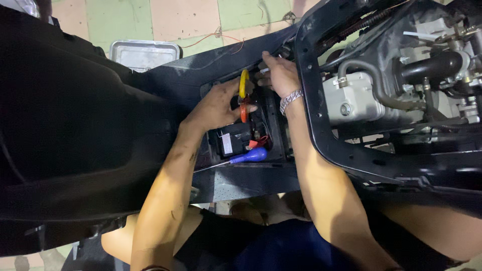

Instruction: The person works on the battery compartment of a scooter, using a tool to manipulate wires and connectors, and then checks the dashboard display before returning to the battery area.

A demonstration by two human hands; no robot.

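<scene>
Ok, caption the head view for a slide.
Left hand grips a yellow-and-orange handled tool in a scooter's battery bay; right hand reaches in beside it.

Black scooter frame [311, 100]. Beside it: black battery [232, 140] with white label, blue-handled screwdriver [249, 156], yellow ring [244, 83], orange piece [243, 113] below the ring. Silver bracelet [290, 100]. Behind the frame: grey metal tray [143, 52], pink-and-green tiled floor [201, 17].

single head-worn view, looking steeply down from above, close in over forearms and both hands, left hand [216, 108], right hand [281, 75], scooter frame [311, 100] and open battery bay [246, 135] mid-frame, tiled floor [186, 20] along top edge, own lap at bottom
</scene>
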